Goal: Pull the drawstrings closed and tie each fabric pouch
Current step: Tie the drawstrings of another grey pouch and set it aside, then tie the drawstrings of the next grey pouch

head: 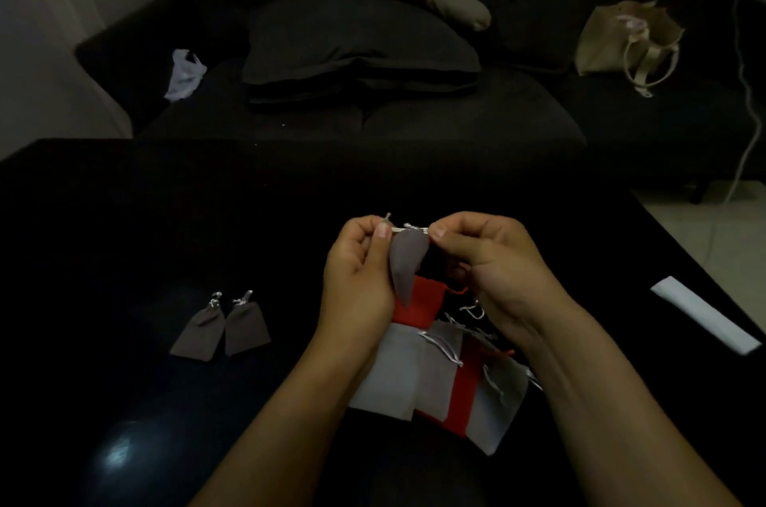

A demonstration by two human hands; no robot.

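- Both hands up: left hand and right hand each pinch a drawstring end.
- Grey pouch dangles between them, above the untied pile.
- Pull evenly outward, cinch snug, then knot.

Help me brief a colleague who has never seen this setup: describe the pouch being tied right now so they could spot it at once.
On the black table, find the two hands raised above a heap of red and grey pouches. The grey pouch hangs between the left hand and right hand, which pinch its white drawstring. Unlike the two tied pouches lying to the left, it is off the table.
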